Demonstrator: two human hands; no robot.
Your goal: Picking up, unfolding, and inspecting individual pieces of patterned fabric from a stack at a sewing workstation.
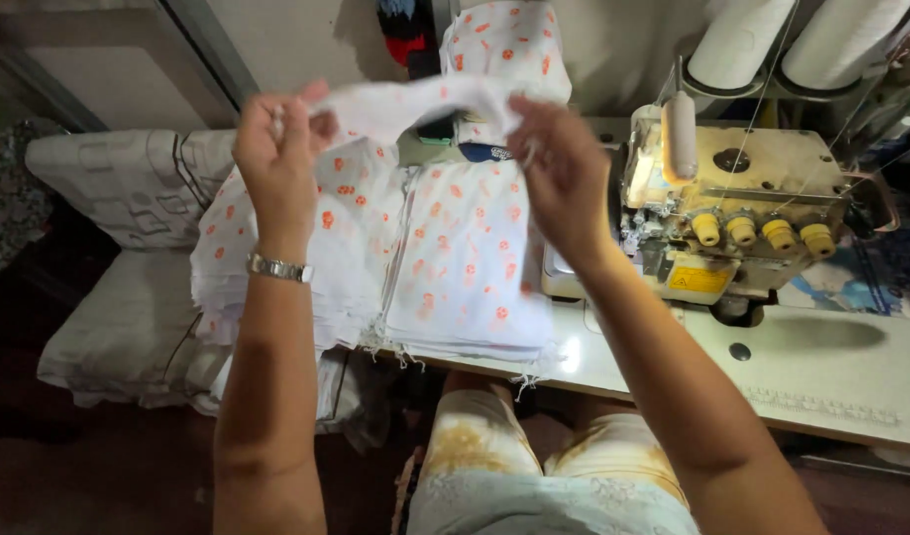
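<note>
Both of my hands are raised and hold one piece of white cloth with orange spots (pixel 415 102), stretched between them. My left hand (pixel 276 149), with a metal watch on its wrist, pinches the cloth's left end. My right hand (pixel 559 159) grips its right end. Under the hands lie two stacks of the same spotted cloth pieces (pixel 455 258) on the white sewing table (pixel 821 376). The stacks hang over the table's front edge with loose threads.
A beige overlock sewing machine (pixel 742 208) with yellow knobs stands at the right, with two large white thread cones (pixel 742 40) behind it. More spotted cloth (pixel 509 45) is piled at the back. Cushions (pixel 128 188) lie at the left. My knees show below.
</note>
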